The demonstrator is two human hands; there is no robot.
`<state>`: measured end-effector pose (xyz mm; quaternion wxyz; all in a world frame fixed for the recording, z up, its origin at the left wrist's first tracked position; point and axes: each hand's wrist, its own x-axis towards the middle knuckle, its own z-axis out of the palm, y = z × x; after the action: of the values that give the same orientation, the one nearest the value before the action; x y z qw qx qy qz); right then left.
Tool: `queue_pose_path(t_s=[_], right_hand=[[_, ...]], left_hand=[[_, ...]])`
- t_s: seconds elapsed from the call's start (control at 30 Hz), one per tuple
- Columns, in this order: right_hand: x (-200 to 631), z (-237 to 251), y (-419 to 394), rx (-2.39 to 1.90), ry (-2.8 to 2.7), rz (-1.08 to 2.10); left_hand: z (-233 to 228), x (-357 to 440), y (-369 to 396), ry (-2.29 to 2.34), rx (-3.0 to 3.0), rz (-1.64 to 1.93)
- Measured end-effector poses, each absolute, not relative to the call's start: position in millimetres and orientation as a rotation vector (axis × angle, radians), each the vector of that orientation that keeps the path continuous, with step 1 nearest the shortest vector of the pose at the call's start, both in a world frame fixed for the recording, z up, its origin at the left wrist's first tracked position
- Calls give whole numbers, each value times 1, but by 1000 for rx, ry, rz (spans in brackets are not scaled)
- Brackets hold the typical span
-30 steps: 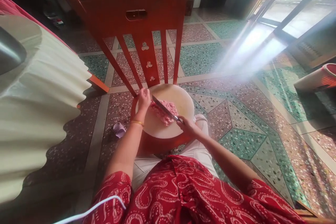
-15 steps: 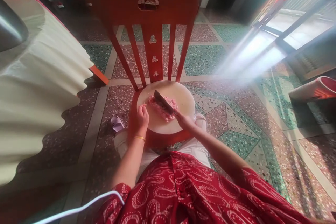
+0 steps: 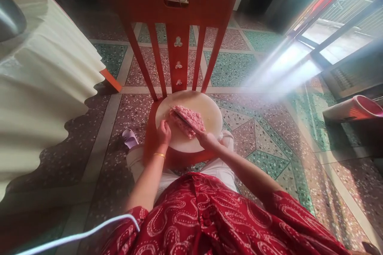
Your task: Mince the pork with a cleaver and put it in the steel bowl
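Observation:
A round, pale chopping board rests on the seat of a red wooden chair. Minced pink meat lies in a flattened patch at its middle. My right hand grips the handle of a cleaver, whose dark blade stands edge-down in the meat, slanting from upper left to lower right. At the board's left rim, my left hand is curled closed beside the meat, with no object visible in it.
The chair's slatted back rises behind the board. A cream tablecloth hangs at left, with a lilac slipper on the patterned floor. A white cable crosses lower left. At right lies a pink-and-white bin.
The cleaver has come down into the meat, its blade now seen nearly edge-on. My right hand has shifted slightly left; my left hand stays at the rim. The view has shifted a little.

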<state>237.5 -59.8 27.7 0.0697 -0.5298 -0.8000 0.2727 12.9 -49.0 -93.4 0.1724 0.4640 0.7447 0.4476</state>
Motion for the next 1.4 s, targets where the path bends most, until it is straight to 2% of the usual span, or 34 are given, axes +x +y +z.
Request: queue_pose_path(t_s=[0.1, 0.2, 0.27, 0.4, 0.5, 0.63, 0.73, 0.9, 0.97, 1.1, 1.2, 1.3, 1.4], right_hand=[[245, 41, -61, -1582, -2320, 833], [241, 61, -59, -1362, -2164, 733], [233, 56, -58, -1260, -2114, 681], [233, 20, -63, -1489, -2318, 769], [245, 22, -67, -1609, -2365, 803], [243, 61, -63, -1328, -2192, 744], [229, 58, -55, -1187, -2106, 690], [237, 21, -56, -1505, -2253, 911], [245, 32, -58, -1534, -2214, 917], [242, 66, -57, -1323, -2095, 782], [233, 55, -55, -1302, -2078, 704], [234, 32, -55, -1491, -2211, 807], [244, 38, -57, -1624, -2247, 883]], left_hand=[[-89, 13, -51, 2089, 1340, 1244], [-89, 14, -50, 2086, 1352, 1285], [-92, 15, -49, 2089, 1340, 1313], [-97, 14, -48, 2121, 1329, 1295], [-96, 14, -49, 2112, 1347, 1290], [-94, 16, -50, 2094, 1383, 1335], [-96, 15, -49, 2101, 1393, 1338], [-100, 14, -49, 2101, 1401, 1329], [-99, 14, -49, 2083, 1415, 1325], [-99, 15, -48, 2098, 1420, 1341], [-101, 15, -47, 2105, 1422, 1329], [-102, 14, -47, 2110, 1405, 1315], [-102, 14, -48, 2095, 1403, 1287]])
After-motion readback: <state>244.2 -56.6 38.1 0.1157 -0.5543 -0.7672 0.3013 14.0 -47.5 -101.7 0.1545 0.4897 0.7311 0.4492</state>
